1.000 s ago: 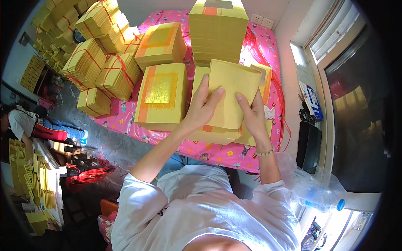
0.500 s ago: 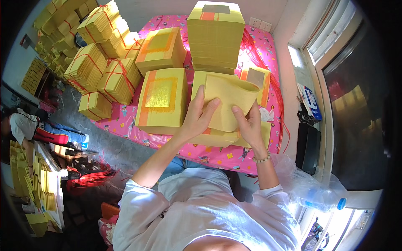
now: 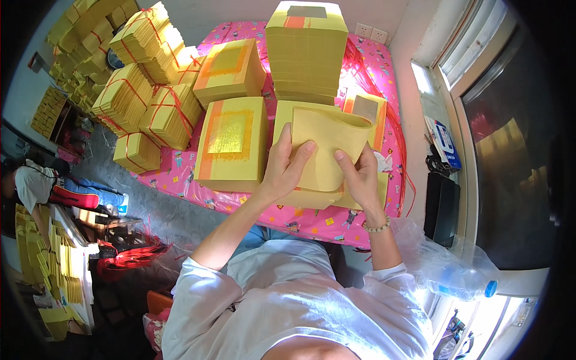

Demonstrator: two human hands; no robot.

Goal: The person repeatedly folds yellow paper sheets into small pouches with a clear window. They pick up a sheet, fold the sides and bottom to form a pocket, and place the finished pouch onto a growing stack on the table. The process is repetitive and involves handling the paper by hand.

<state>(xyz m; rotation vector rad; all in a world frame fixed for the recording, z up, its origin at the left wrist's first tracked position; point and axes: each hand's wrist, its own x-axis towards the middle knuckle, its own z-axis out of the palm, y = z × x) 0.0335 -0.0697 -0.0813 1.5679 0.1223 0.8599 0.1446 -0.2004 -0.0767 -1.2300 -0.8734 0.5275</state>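
Note:
Between my two hands is a small stack of yellow paper sheets (image 3: pixel 321 147), its top right part curled over into a loop. My left hand (image 3: pixel 287 163) grips the stack's left edge, thumb flat on the near face and fingers behind. My right hand (image 3: pixel 360 177), below a beaded bracelet, pinches the lower right edge with the thumb in front. Behind the sheets lies a block of yellow paper (image 3: pixel 288 108), partly hidden by them. Left of my hands stands another paper block (image 3: pixel 231 144) with a gold square and orange bands on top.
A pink patterned cloth (image 3: pixel 288 225) covers the table. A tall paper stack (image 3: pixel 306 60) rises at the back; tied bundles (image 3: pixel 123 90) stand left. Red strings (image 3: pixel 393 120) hang at right. A plastic bottle (image 3: pixel 462 285) lies by the window. A person (image 3: pixel 36 186) bends over at far left.
My right hand has shifted very slightly, and the curl in the sheets looks a little wider. Both hands keep their grip. At far left the other person's arm has moved a little.

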